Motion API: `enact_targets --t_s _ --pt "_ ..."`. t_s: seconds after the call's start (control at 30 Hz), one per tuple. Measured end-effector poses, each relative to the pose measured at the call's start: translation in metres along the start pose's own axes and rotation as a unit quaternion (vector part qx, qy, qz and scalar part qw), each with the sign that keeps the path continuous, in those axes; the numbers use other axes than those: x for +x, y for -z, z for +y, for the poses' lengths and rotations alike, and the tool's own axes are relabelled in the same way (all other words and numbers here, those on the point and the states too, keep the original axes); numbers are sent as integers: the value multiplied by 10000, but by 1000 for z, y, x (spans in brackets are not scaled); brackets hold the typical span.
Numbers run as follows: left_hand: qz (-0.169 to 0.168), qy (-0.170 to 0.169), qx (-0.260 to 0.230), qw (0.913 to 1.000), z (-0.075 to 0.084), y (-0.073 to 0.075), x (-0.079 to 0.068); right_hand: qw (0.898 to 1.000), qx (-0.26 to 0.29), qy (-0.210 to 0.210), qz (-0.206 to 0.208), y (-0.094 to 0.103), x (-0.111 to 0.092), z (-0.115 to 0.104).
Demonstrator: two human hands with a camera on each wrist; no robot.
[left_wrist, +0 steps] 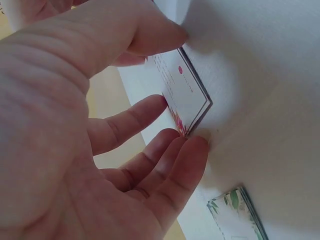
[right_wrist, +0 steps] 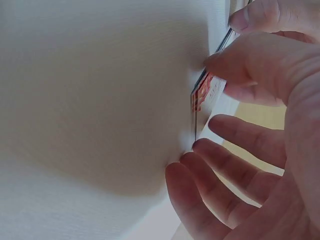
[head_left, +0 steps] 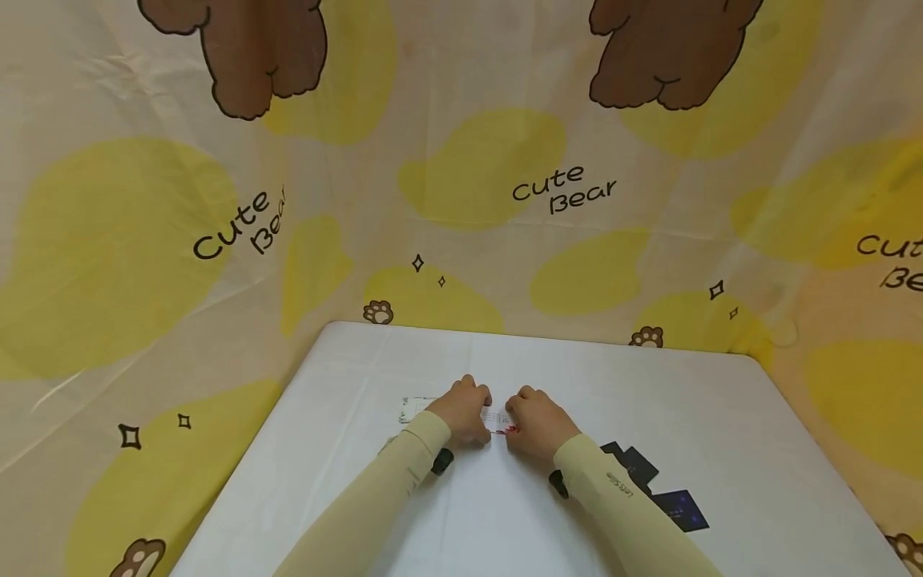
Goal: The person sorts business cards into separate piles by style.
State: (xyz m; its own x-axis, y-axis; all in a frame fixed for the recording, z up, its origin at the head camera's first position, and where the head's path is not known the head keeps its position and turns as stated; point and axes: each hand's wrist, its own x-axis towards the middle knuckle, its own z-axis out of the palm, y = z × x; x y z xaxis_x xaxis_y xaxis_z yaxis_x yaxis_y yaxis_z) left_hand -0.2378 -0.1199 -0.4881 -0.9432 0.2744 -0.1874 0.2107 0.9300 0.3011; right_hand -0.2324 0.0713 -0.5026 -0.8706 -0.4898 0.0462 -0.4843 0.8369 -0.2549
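A small stack of white cards (head_left: 494,418) with red floral print lies on the white table between the two hands. My left hand (head_left: 461,409) holds its left part, thumb on the near edge and fingertips along the far side. In the left wrist view, red print and small text show on the top card (left_wrist: 187,85). My right hand (head_left: 541,421) grips the right end; its thumb presses the near edge and its fingertips meet the other side, as the right wrist view shows. The fingers hide part of the stack.
Left of the left hand lies another small stack of cards (left_wrist: 235,220) with green leaf print. Dark cards (head_left: 638,465) lie to the right, partly behind the right sleeve, with a dark blue card (head_left: 681,510) nearer. A bear-print curtain (head_left: 461,184) hangs behind the table (head_left: 346,497).
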Motion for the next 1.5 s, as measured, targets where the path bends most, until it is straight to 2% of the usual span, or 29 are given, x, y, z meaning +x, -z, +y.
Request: enact_targets --t_s 0.3,0.43,0.57,0.67,0.8,0.93,1.0,1.07,1.17,1.23,1.33,1.43,1.5 --pt "44 -181 -74 9998 6 -4 4 10000 -30 -43 68 0 -9 6" --pt "171 -502 142 9985 22 -11 5 9994 79 -308 96 8 -32 19" --pt "399 -1016 429 9931 53 -15 0 9970 223 -710 216 32 -71 42" --pt "345 -1636 581 9842 87 -19 -10 9933 188 -1091 331 52 -109 62" --pt "102 -2475 763 9658 129 -31 -28 9867 227 -1581 295 67 -162 76" --pt "38 -3107 1047 9447 158 -44 -40 9790 513 -1966 145 66 -205 76" --pt "89 -3167 1178 9411 161 -45 -44 9796 627 -1905 108 60 -208 73" --pt "135 -3144 1283 9405 161 -44 -46 9816 662 -1784 150 53 -207 69" --pt "197 -2836 1282 9501 157 -43 -47 9870 518 -1504 235 41 -199 62" --pt "279 -2412 1139 9634 151 -42 -47 9892 433 -1374 262 35 -191 57" --pt "559 -1547 860 9826 139 -41 -47 9906 403 -1275 288 33 -177 51" --pt "769 -856 571 9917 129 -41 -47 9926 464 -1082 303 36 -159 47" --pt "833 -672 487 9931 126 -43 -48 9945 468 -898 251 37 -144 46"
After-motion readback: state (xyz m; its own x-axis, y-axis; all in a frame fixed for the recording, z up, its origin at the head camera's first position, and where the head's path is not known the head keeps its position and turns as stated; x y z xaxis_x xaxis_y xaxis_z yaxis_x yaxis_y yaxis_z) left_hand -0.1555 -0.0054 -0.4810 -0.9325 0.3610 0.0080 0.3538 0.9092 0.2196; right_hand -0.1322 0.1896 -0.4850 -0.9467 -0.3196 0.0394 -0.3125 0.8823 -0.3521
